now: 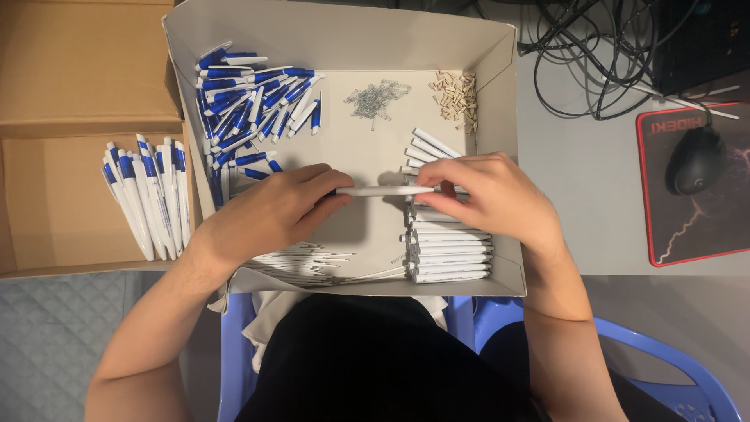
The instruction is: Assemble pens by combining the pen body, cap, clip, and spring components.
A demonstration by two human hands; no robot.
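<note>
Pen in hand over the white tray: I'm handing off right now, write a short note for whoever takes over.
Left hand and right hand each pinch one end of a white pen barrel, held level above the white tray.
In the tray: blue-and-white pen tops piled far left, springs and small tan pieces at the far side, white barrels stacked right, thin refills near left.
Done: a batch of finished blue-and-white pens lies in the cardboard box on the left.
Left: many loose parts remain in the tray.
</note>
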